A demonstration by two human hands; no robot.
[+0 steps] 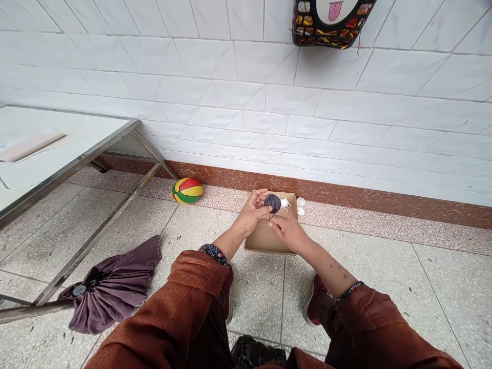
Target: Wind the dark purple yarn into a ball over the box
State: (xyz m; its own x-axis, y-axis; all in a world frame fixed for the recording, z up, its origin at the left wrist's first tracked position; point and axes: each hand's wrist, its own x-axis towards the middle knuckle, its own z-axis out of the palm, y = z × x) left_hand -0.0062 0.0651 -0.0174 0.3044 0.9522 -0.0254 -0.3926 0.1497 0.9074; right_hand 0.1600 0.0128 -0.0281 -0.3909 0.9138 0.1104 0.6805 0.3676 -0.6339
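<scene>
A dark grey ball of yarn [272, 203] is held in my left hand [255, 210], the thumb across its lower side. Just below and to the right, my right hand [286, 230] pinches a short dark strand of yarn [269, 217] that runs down from the ball. Both hands are above an open brown cardboard box [269, 241] on the floor. A white ball of yarn [285, 203] lies at the far end of the box, partly behind the grey one. Small white round things [301, 202] sit beside the box on its right.
A white-topped metal-framed table [77, 133] stands at the left. A striped ball [187, 191] rests by the wall. A folded purple umbrella [115, 292] lies on the floor at lower left. A black woven basket [330, 36] hangs against the tiled wall.
</scene>
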